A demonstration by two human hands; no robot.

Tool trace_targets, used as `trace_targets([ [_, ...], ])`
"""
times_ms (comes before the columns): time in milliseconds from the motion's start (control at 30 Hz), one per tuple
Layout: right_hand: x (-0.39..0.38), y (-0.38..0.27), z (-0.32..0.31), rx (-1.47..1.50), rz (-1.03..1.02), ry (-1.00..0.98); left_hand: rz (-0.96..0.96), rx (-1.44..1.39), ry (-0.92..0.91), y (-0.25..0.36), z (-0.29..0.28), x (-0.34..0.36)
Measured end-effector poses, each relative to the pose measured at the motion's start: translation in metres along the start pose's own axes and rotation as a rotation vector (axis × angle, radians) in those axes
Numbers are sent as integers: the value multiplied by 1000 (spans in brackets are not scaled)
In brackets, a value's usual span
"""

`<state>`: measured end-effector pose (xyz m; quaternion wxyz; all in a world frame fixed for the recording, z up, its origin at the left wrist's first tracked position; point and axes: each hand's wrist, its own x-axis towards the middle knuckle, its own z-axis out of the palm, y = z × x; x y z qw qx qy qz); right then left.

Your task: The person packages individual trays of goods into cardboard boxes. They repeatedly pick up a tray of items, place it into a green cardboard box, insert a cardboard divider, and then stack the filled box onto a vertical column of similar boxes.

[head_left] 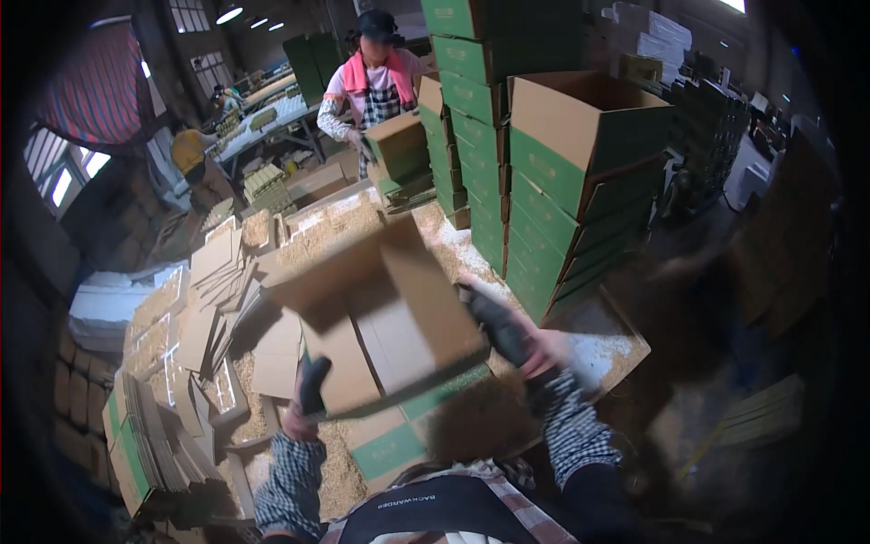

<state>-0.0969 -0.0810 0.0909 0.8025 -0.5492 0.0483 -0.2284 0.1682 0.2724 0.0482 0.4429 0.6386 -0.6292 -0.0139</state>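
Note:
An open cardboard box (417, 281), bare brown inside with a pale strip across its bottom, is tilted in front of me above the worktable. My left hand (313, 390), in a dark fingertip covering, grips its near left edge. On the opposite side my right hand (500, 331), covered the same way and smeared by motion, presses along the right wall. Under the box lies a green and brown cardboard piece (388, 451). Loose flat cardboard sheets (276, 354) are spread just left of the box.
Tall stacks of green and brown boxes (548, 204) rise at the right. Across the table a person (376, 86) handles another box (399, 145). Folded cardboard (149, 435) stands at the near left. Sawdust-like grains (331, 227) cover parts of the table.

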Motion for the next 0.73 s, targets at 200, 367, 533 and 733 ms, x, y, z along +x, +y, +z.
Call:
trace_targets([
  [200,2,-256,-134,-315,-1025,921,-239,-1486,366,136,33,329],
  [367,24,-282,-244,-24,-1043,880,-386,-1064,-28,230,124,458],
  [533,5,-264,-257,-830,-681,1204,-514,-943,-351,211,129,473],
  [733,-81,-106,-205,38,-333,1121,247,473,-95,109,101,273],
])
